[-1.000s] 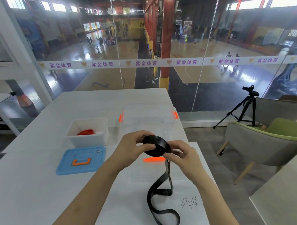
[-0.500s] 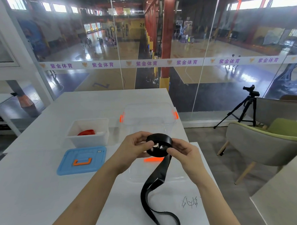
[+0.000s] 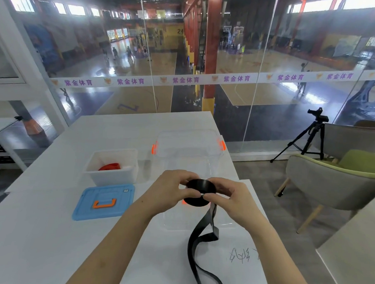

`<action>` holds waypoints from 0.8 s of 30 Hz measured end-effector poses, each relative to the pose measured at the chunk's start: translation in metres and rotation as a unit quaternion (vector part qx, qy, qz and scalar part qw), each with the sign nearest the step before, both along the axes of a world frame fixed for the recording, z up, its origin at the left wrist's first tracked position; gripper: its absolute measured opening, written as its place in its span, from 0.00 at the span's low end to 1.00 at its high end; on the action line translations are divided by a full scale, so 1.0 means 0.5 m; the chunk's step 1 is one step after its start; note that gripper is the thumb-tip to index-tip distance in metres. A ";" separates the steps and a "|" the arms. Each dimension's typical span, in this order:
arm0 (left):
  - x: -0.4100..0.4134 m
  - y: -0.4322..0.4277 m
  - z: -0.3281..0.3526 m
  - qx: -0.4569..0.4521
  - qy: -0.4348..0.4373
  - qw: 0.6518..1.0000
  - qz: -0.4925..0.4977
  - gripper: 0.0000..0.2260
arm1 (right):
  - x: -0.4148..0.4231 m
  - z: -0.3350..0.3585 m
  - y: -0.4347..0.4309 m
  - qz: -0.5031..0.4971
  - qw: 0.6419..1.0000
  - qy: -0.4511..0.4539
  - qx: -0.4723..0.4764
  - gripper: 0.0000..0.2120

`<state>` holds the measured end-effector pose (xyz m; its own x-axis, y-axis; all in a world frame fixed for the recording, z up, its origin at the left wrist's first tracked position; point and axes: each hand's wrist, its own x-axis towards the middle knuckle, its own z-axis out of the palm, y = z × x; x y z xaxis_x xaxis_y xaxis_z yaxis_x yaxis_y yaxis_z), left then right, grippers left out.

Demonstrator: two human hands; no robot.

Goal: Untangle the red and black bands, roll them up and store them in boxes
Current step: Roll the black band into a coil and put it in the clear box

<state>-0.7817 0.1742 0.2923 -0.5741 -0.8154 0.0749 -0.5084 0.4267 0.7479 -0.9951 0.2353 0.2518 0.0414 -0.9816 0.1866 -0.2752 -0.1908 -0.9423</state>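
Rolling seems to be the step in hand. The left hand (image 3: 171, 190) and the right hand (image 3: 231, 199) are both clamped on the black band (image 3: 202, 184), fingers and thumbs pinching its rolled part from either side above the bench (image 3: 38, 232). Its loose tail (image 3: 199, 249) hangs down, bends on the bench and runs past the near edge.

The roll would likely spring open if either pinch slackens. The kink in the tail could wind in crooked and leave a lopsided roll.

There are two bands. The black one is held, and the red band (image 3: 110, 166) lies rolled in the white box (image 3: 110, 179). There are two boxes, with the clear box (image 3: 188, 154) open just beyond the hands. There are two lids, a blue lid (image 3: 106, 211) and what looks like a clear lid (image 3: 178, 223) beneath the hands.
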 end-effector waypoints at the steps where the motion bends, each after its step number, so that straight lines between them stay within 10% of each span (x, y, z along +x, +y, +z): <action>1: -0.001 0.000 -0.002 -0.017 0.007 1.000 -0.001 0.05 | -0.001 -0.002 0.000 -0.002 1.000 -0.012 0.005 0.13; 8: -0.009 0.014 -0.022 0.085 0.212 0.971 0.071 0.11 | -0.008 -0.012 -0.006 -0.034 0.994 -0.096 0.034 0.17; 18: 0.006 -0.002 0.006 0.033 0.063 0.996 0.058 0.22 | -0.030 0.052 -0.025 -0.014 0.988 0.155 -0.022 0.12; 24: -0.005 0.009 0.019 0.007 0.134 0.990 0.046 0.08 | -0.024 0.056 -0.020 -0.016 0.998 0.053 -0.007 0.16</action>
